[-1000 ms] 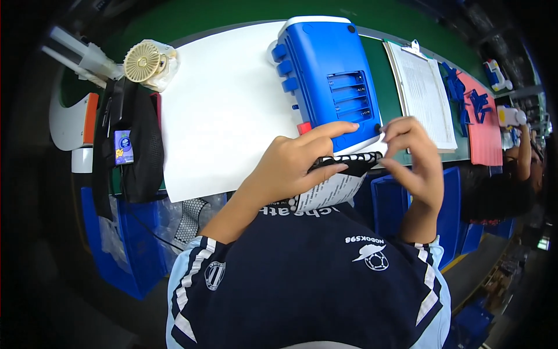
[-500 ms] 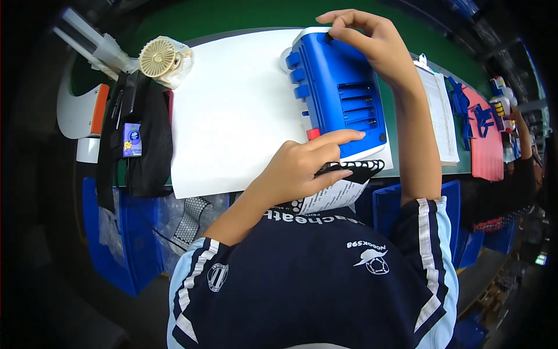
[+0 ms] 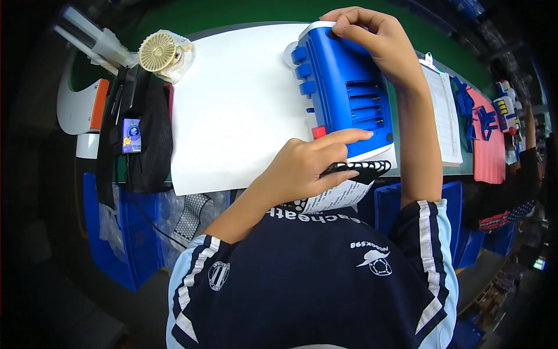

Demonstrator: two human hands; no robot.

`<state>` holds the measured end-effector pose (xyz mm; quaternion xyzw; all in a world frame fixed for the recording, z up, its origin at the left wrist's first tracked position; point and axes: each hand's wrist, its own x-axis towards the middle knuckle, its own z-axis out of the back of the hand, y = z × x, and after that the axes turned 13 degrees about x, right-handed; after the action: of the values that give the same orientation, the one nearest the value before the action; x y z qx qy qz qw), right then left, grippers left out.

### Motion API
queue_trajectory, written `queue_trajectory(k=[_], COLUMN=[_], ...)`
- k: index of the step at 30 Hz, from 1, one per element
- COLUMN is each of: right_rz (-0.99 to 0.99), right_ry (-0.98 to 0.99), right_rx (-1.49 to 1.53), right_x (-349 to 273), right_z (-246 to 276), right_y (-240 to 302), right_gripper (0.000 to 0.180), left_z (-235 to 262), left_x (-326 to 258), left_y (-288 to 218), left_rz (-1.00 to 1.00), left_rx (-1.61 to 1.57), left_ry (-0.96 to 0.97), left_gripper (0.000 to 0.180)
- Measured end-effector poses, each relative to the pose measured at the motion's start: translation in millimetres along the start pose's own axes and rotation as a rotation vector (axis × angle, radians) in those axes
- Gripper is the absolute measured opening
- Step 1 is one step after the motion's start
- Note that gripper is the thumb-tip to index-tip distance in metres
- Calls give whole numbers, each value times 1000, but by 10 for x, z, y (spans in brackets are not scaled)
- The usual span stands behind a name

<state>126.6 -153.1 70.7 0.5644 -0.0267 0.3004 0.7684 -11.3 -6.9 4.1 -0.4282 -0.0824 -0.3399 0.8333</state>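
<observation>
A blue and white plastic case (image 3: 343,70) lies on white paper with its open, bare battery compartment (image 3: 366,104) facing up. At its far left corner my right hand (image 3: 378,41) is closed over the edge, the thumb against a small round black pad (image 3: 332,34). Another round black pad (image 3: 389,138) sits at the near right corner. My left hand (image 3: 308,166) pinches a backing sheet with black pads (image 3: 372,169) between thumb and fingers. Its outstretched index finger touches the case's near end. Whatever lies beneath the case is hidden.
White paper (image 3: 232,116) covers the table. Leftward are a small fan (image 3: 160,51), a black bag (image 3: 152,136) and a purple box (image 3: 132,136). Rightward lie a clipboard with papers (image 3: 440,113) and blue parts on a pink sheet (image 3: 488,160). Blue bins (image 3: 125,238) stand below; a co-worker's arm (image 3: 529,128) is at right.
The case and both my hands appear slightly farther right, with the hands in nearly the same pose. More of the far black pad shows beside my right thumb.
</observation>
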Motion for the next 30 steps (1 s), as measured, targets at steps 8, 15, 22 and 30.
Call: queue_trajectory(k=[8, 15, 22, 30], right_rz=[-13, -181, -182, -112], right_ry=[7, 16, 51, 126], right_rx=[15, 421, 435, 200], right_x=[-3, 1, 19, 60], right_z=[13, 2, -25, 19], right_y=[-24, 68, 74, 171], right_gripper=[25, 5, 6, 15], left_z=[0, -13, 0, -14], left_x=[7, 10, -6, -20], left_y=[3, 11, 24, 20], left_rz=[2, -4, 6, -2], left_rx=[-7, -8, -7, -18], left_ry=[9, 0, -5, -15], left_gripper=[23, 24, 25, 25])
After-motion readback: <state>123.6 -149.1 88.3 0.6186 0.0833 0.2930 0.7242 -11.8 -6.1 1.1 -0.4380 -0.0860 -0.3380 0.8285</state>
